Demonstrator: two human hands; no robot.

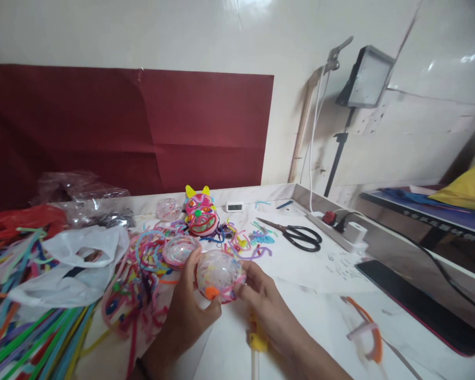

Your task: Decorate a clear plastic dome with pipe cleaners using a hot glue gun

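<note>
Both my hands hold a clear plastic ball [218, 273] wrapped with coloured pipe cleaners, an orange piece at its lower front. My left hand [190, 306] cups it from the left, fingers curled round it. My right hand [261, 295] grips it from the right. Just behind it lies a clear half-shell with a pink rim [179, 250]. Further back stands a finished pink ball figure with yellow ears [200, 212], and a small clear ball [168, 209] sits to its left.
A heap of loose pipe cleaners [31, 327] and a white plastic bag [79, 264] fill the left. Black scissors [301, 236], a power strip [340, 227] and a dark tablet [415, 306] lie to the right. An orange pipe-cleaner loop [366, 330] lies at the front right.
</note>
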